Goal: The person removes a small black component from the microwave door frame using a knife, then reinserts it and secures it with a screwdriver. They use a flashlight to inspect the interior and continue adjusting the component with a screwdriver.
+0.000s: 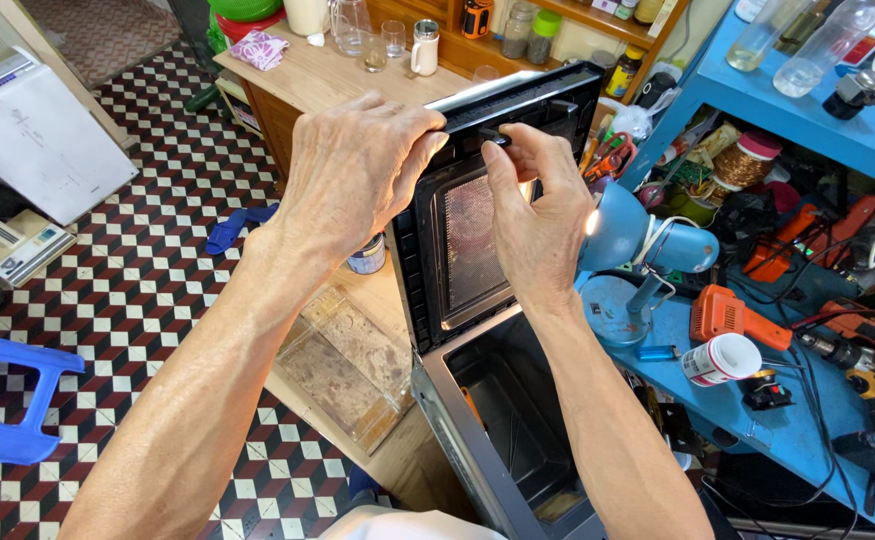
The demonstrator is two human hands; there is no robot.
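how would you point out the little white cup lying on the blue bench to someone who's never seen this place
Start at the blue workbench on the right, and find the blue desk lamp beside the open microwave door. Just right of the lamp's round base lies the white cup, tipped on its side below an orange power tool, the only white cylinder there.
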